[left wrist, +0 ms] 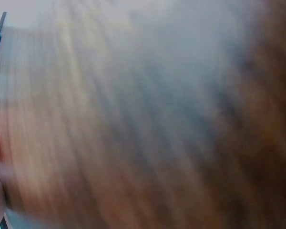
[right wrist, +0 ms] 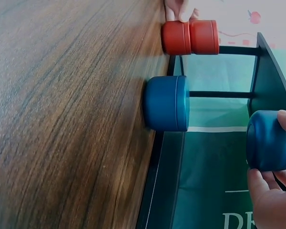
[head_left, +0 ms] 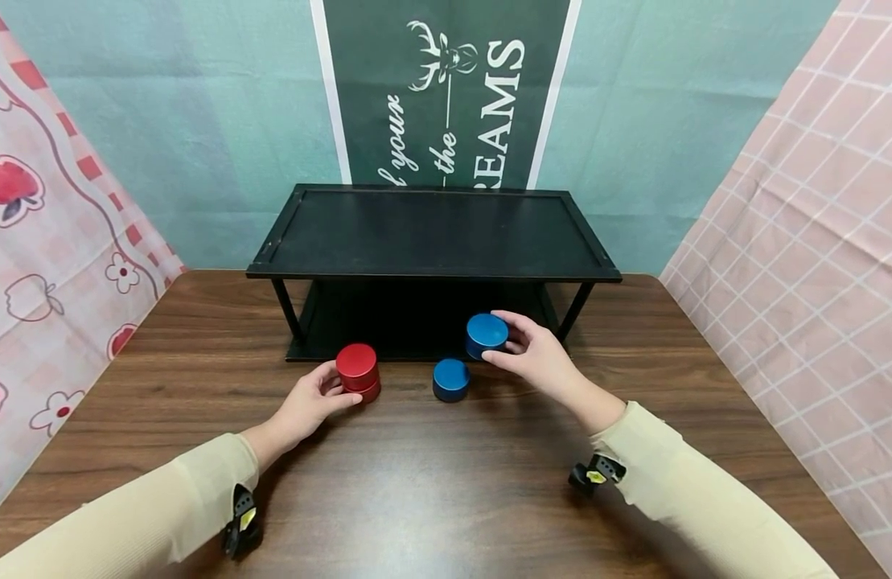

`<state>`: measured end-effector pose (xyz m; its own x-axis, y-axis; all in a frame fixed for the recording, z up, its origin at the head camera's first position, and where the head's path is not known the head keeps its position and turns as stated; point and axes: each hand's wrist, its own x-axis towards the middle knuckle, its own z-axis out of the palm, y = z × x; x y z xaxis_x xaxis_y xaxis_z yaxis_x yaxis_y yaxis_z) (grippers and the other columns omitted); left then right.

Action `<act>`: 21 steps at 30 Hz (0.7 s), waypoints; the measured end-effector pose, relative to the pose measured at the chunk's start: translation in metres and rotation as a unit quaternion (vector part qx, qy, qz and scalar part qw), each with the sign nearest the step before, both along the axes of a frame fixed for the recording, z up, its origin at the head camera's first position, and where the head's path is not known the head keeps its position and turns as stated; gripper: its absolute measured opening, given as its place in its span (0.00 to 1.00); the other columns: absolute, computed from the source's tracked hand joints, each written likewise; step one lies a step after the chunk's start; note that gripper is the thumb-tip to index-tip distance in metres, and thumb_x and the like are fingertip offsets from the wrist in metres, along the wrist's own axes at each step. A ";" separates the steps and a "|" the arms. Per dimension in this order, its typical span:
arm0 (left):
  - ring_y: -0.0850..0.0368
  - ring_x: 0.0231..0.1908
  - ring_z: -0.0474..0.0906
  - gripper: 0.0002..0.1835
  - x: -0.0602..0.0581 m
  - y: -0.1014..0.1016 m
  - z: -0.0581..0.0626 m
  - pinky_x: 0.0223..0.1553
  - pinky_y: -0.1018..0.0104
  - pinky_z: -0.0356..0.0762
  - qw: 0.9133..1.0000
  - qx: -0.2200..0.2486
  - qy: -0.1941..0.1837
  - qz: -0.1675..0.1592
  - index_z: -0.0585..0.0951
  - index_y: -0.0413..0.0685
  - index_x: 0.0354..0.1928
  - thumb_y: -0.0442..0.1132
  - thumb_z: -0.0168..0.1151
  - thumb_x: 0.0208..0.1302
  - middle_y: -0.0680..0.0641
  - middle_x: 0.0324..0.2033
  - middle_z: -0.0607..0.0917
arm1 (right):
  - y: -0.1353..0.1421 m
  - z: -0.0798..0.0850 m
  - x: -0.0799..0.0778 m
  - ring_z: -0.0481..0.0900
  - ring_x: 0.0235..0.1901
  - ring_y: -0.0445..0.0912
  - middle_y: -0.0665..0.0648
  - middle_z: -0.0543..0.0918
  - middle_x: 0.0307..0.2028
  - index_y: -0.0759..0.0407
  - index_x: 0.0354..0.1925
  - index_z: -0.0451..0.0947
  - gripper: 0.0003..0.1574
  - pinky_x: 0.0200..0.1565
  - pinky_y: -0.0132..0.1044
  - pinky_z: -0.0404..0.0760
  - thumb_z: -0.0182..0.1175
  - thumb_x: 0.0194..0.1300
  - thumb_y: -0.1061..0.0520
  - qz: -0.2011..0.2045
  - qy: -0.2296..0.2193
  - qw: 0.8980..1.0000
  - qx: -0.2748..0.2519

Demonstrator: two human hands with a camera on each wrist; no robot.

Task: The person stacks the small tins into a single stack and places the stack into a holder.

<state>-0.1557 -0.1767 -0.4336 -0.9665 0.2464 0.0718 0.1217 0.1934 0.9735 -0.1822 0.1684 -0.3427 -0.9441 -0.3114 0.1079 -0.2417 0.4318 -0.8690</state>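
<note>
Two round red lidded tins stand stacked on the table, an upper red tin (head_left: 356,362) over a lower red tin (right wrist: 176,37). My left hand (head_left: 308,406) grips the stack from its left side, thumb in front; which tin bears the grip I cannot tell. One blue tin (head_left: 450,380) stands on the table right of the red stack. My right hand (head_left: 540,358) holds another blue tin (right wrist: 270,140) between thumb and fingers, raised off the table, higher than and to the right of the standing blue tin. The left wrist view is mostly blur.
Behind the tins stands a black two-level rack (head_left: 434,233) with a flat top shelf and slanted legs. Brown wood-grain table (head_left: 417,498) extends in front and to both sides. Cloths hang at the back and sides. A black strap (head_left: 241,523) sits at each wrist.
</note>
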 end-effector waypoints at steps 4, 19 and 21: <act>0.41 0.56 0.69 0.32 0.002 -0.001 0.000 0.57 0.59 0.69 1.000 -0.009 -0.003 0.001 0.65 0.29 0.60 0.29 0.66 0.55 0.32 0.55 0.73 | -0.004 -0.002 0.000 0.72 0.56 0.55 0.63 0.69 0.60 0.62 0.64 0.63 0.40 0.55 0.45 0.73 0.67 0.56 0.58 0.003 -0.004 1.000 0.002; 0.41 0.57 0.69 0.32 0.000 -0.002 0.000 0.57 0.60 0.69 1.000 -0.006 -0.005 -0.001 0.65 0.30 0.61 0.29 0.66 0.55 0.32 0.55 0.73 | -0.017 -0.004 -0.005 0.73 0.56 0.55 0.63 0.68 0.61 0.62 0.64 0.64 0.40 0.55 0.45 0.72 0.67 0.56 0.58 0.015 0.002 1.000 -0.004; 0.41 0.56 0.69 0.32 -0.001 -0.002 0.000 0.57 0.60 0.69 1.000 -0.005 -0.005 -0.004 0.65 0.30 0.61 0.30 0.66 0.55 0.32 0.55 0.73 | -0.018 -0.004 -0.005 0.72 0.56 0.56 0.64 0.68 0.61 0.62 0.64 0.63 0.40 0.56 0.45 0.72 0.67 0.56 0.58 0.015 0.000 1.000 -0.004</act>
<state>-0.1566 -0.1788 -0.4335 -0.9653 0.2544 0.0596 0.1132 0.2014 0.9729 -0.1871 0.1501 -0.3470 -0.9342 -0.3389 0.1110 -0.2553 0.4182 -0.8718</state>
